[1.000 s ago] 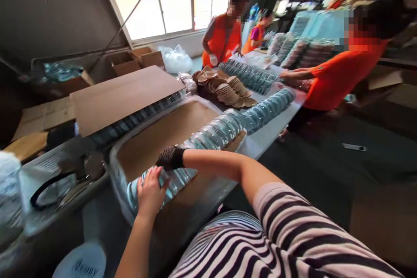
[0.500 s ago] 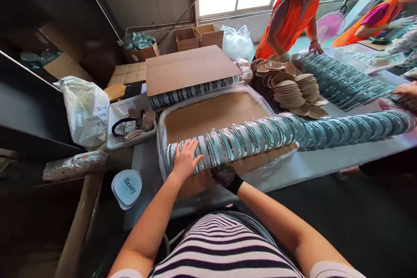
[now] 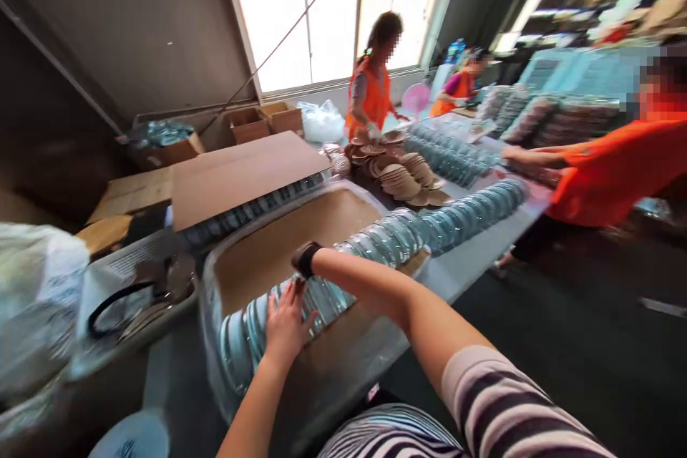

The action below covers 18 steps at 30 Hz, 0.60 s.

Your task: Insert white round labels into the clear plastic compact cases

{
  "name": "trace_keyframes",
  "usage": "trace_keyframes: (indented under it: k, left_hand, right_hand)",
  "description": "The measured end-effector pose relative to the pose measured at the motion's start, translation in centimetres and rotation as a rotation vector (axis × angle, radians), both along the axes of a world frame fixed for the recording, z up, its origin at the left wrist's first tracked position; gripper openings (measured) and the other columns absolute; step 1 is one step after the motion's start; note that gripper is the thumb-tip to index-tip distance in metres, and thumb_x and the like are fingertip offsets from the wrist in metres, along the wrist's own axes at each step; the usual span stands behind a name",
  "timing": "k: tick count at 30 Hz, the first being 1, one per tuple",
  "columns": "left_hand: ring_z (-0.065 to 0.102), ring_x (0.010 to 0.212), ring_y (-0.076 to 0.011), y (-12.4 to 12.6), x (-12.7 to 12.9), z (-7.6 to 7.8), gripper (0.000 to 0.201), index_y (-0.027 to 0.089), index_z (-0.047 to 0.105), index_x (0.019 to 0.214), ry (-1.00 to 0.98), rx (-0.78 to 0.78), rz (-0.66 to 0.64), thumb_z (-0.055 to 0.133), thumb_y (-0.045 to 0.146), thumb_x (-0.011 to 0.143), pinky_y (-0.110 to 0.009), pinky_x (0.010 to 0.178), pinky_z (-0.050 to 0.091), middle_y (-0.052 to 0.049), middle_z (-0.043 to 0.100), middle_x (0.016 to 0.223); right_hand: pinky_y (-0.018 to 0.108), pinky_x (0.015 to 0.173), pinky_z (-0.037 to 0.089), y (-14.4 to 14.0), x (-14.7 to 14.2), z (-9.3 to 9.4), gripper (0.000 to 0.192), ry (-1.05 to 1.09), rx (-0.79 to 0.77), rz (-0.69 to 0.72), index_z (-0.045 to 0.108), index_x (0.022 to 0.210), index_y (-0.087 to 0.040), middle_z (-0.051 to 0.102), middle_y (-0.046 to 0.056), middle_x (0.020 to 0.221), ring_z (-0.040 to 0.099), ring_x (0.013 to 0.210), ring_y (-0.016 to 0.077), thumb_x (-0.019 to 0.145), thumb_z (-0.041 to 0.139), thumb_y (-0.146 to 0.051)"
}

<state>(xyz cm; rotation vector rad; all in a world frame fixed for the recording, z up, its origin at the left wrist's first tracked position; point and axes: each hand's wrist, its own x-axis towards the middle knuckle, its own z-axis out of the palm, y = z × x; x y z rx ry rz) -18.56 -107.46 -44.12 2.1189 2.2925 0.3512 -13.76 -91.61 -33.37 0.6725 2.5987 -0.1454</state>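
Note:
A long row of shiny, clear-wrapped rounded discs (image 3: 383, 232) stands on edge, its near part lying in a plastic-lined box (image 3: 212, 300). My left hand (image 3: 285, 322) is bare, its fingers spread flat over the near end of the row. Wearing a dark glove, my right hand (image 3: 305, 259) has reached across the row to its far side, close to my left fingertips. Its fingers are dark and blurred, so their grip does not show. Brown board (image 3: 268, 250) covers the inside of the box.
Behind the box, a cardboard sheet (image 3: 241, 175) lies over more discs. A white basket (image 3: 89, 351) with brown pieces and a black band stands at left. Stacked brown pieces (image 3: 400, 182) and further disc rows (image 3: 454, 157) lie beyond. Several co-workers in orange are around the table.
My right hand has gone from the near side of the row, over it, to the far side. My left hand stays on the discs. The view has turned right.

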Motion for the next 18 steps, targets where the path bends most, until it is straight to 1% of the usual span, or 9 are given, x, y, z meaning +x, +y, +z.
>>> trace_keyframes:
  k: [3, 6, 9, 11, 13, 15, 16, 18]
  left_hand:
    - [0.042, 0.141, -0.0309, 0.2, -0.7, -0.9, 0.057, 0.016, 0.047, 0.145, -0.004, 0.021, -0.022, 0.055, 0.033, 0.091, -0.058, 0.116, 0.028, -0.016, 0.049, 0.149]
    - [0.041, 0.141, -0.0309, 0.2, -1.1, -0.9, 0.057, 0.017, 0.046, 0.145, -0.012, 0.023, -0.032, 0.055, 0.033, 0.092, -0.058, 0.116, 0.028, -0.016, 0.049, 0.149]
    - [0.043, 0.14, -0.0308, -0.4, -0.8, -0.1, 0.057, 0.013, 0.046, 0.145, -0.01, 0.027, -0.021, 0.054, 0.033, 0.093, -0.058, 0.116, 0.026, -0.018, 0.049, 0.148]
    - [0.042, 0.141, -0.0298, -0.8, -0.4, 0.7, 0.058, 0.013, 0.044, 0.146, -0.014, 0.025, -0.027, 0.053, 0.035, 0.093, -0.057, 0.117, 0.025, -0.018, 0.047, 0.15]
    - [0.04, 0.142, -0.0287, -0.9, -0.2, 1.3, 0.058, 0.016, 0.043, 0.147, -0.021, 0.001, -0.038, 0.051, 0.037, 0.094, -0.056, 0.118, 0.024, -0.015, 0.045, 0.152]
    - [0.039, 0.143, -0.0279, -0.7, -0.3, 1.5, 0.059, 0.017, 0.042, 0.148, -0.025, -0.026, -0.038, 0.051, 0.04, 0.094, -0.055, 0.119, 0.023, -0.014, 0.043, 0.154]
    - [0.038, 0.144, -0.0277, -0.6, -0.3, 1.5, 0.06, 0.017, 0.042, 0.148, -0.026, -0.036, -0.034, 0.051, 0.042, 0.094, -0.054, 0.119, 0.023, -0.014, 0.043, 0.154]
    - [0.038, 0.144, -0.0275, -0.5, -0.3, 1.4, 0.062, 0.017, 0.041, 0.149, -0.028, -0.045, -0.023, 0.051, 0.044, 0.094, -0.055, 0.12, 0.022, -0.014, 0.042, 0.154]
  right_hand:
    - [0.032, 0.079, 0.052, -0.3, -1.5, -0.9, 0.009, -0.044, -0.017, 0.026, 0.074, 0.079, -0.013, 0.075, 0.004, 0.083, 0.066, 0.087, 0.0222, 0.07, 0.074, -0.016]
    - [0.028, 0.078, 0.049, -0.2, -1.1, -0.7, 0.009, -0.047, -0.035, 0.062, 0.074, 0.08, -0.012, 0.075, 0.002, 0.084, 0.065, 0.089, 0.0203, 0.071, 0.073, -0.012]
    - [0.026, 0.079, 0.046, -0.9, 1.5, -0.1, 0.023, 0.019, -0.044, 0.106, 0.073, 0.101, -0.013, 0.075, 0.005, 0.1, 0.065, 0.093, 0.0188, 0.079, 0.069, -0.015]
    - [0.028, 0.081, 0.046, -2.2, 4.1, -0.7, 0.03, 0.103, -0.034, 0.123, 0.069, 0.116, -0.014, 0.072, 0.01, 0.112, 0.065, 0.1, 0.0207, 0.088, 0.061, -0.022]
    - [0.031, 0.081, 0.046, -4.0, 7.0, -2.5, 0.034, 0.187, -0.007, 0.105, 0.067, 0.12, -0.011, 0.07, 0.018, 0.113, 0.066, 0.101, 0.0242, 0.095, 0.048, -0.023]
    - [0.03, 0.078, 0.046, -6.0, 9.9, -5.3, 0.033, 0.311, 0.027, -0.02, 0.07, 0.115, -0.015, 0.073, 0.017, 0.103, 0.068, 0.096, 0.0242, 0.096, 0.046, -0.028]
    - [0.03, 0.076, 0.046, -7.1, 11.3, -7.0, 0.033, 0.311, 0.013, -0.058, 0.07, 0.115, -0.017, 0.073, 0.016, 0.1, 0.069, 0.092, 0.0243, 0.096, 0.047, -0.03]
    - [0.03, 0.077, 0.047, -9.3, 13.4, -10.4, 0.035, 0.296, -0.01, -0.123, 0.069, 0.119, -0.019, 0.073, 0.016, 0.103, 0.069, 0.093, 0.0238, 0.096, 0.045, -0.029]
